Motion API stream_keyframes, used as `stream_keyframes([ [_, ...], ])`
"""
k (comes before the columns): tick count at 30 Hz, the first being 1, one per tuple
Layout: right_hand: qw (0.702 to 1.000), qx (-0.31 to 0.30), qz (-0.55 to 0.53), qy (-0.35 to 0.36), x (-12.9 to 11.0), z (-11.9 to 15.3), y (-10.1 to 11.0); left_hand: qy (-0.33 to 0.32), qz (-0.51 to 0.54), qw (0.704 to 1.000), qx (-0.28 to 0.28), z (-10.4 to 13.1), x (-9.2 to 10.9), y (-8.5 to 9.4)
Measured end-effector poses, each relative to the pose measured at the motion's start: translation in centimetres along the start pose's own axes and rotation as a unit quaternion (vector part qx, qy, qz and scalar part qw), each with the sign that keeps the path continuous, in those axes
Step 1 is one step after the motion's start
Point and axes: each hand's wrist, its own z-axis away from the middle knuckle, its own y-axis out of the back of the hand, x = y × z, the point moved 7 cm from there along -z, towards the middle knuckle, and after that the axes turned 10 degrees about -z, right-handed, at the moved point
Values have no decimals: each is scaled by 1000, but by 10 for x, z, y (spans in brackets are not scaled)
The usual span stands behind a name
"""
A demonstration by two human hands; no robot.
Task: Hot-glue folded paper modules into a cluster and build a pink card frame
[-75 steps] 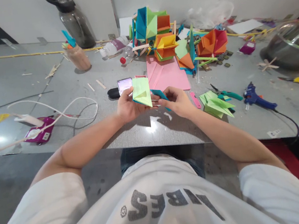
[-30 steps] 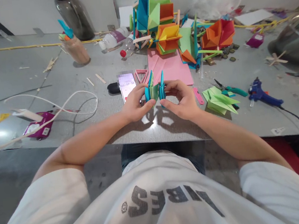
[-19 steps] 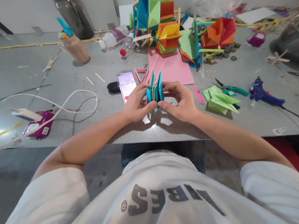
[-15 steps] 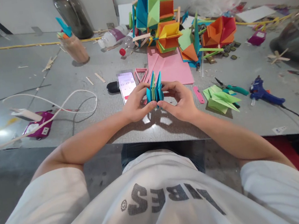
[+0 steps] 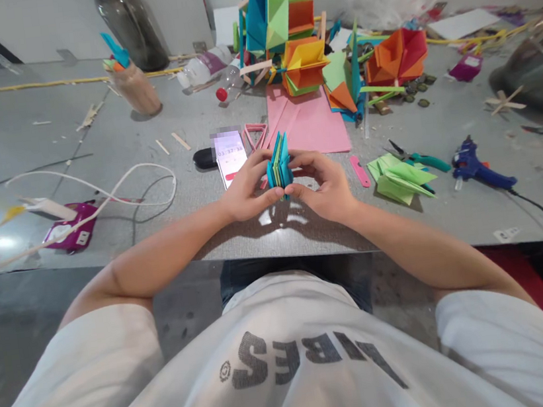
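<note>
Between my two hands, a folded paper piece (image 5: 279, 168) in blue and green stands on edge above the table's front part, its layers pressed close together. My left hand (image 5: 250, 189) grips its left side, thumb low and fingers behind. On the other side my right hand (image 5: 321, 180) holds it with thumb and curled fingers. A phone (image 5: 231, 158) showing a timer lies just beyond my left hand. Pink paper sheets (image 5: 314, 128) lie past the folded piece, and a pink cutter-like tool (image 5: 360, 172) is right of my right hand.
Folded green paper (image 5: 398, 178), pliers (image 5: 426, 160) and a blue glue gun (image 5: 481, 166) lie on the right. Colourful folded-paper shapes (image 5: 284, 35) stand at the back. On the left are a white cable (image 5: 146, 166) and a purple power adapter (image 5: 72, 228); a black-lidded bottle (image 5: 131, 28) stands behind.
The blue and green paper layers have been squeezed closer together, the right part moving left. My right hand has shifted slightly left with it.
</note>
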Motion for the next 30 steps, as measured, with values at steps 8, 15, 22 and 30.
stream_keyframes([
  [8, 993, -22, 96, 72, -12, 1, -1, -15, -22, 999, -24, 0, 0, -1],
  [15, 975, -19, 191, 113, -5, 2, 4, -23, -41, 998, -50, -1, -19, -9],
  [22, 936, -10, 321, 144, -3, -2, 14, 67, 150, 985, -44, 5, -37, -20],
  [30, 962, 120, 214, 122, 5, -3, 35, 94, 187, 976, 55, -4, -42, -7],
])
